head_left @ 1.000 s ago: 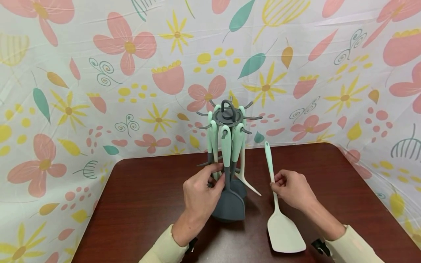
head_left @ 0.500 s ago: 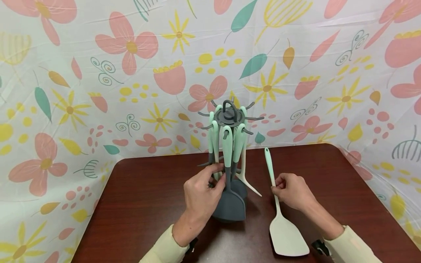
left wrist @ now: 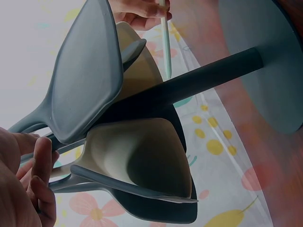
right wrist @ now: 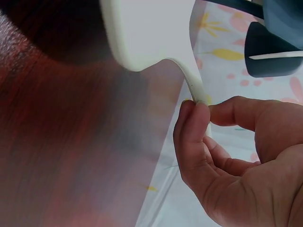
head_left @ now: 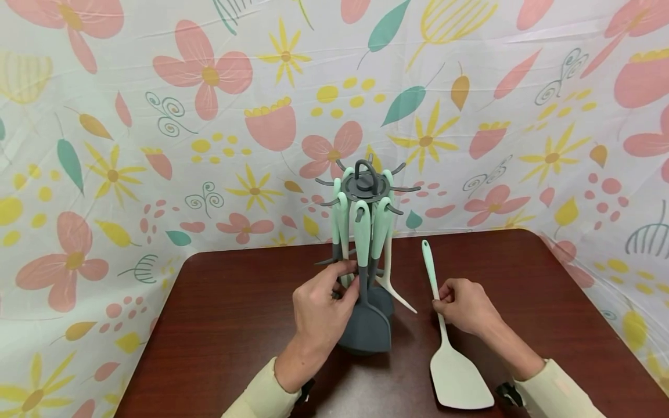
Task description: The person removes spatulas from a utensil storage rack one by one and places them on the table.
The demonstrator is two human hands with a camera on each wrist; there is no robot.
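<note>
The right grip (head_left: 465,303) pinches a mint-handled cream plastic spatula (head_left: 460,377) right of the dark-grey hook rack (head_left: 352,188), the left grip (head_left: 317,307) curls round mint-handled hanging utensils (head_left: 362,238), and firm mid-shaft pinching should curb twisting.

From here the tabletop (head_left: 235,313) looks like polished wood, glossy enough to throw back light. The pale spatula (head_left: 459,378) seems smooth plastic, softly matt; the hanging grey turner (head_left: 368,329) (nylon or silicone, I can't tell) looks equally smooth. The rack (head_left: 364,186) looks like dull plastic, the wall hanging (head_left: 209,157) like thin, creased cloth.
</note>
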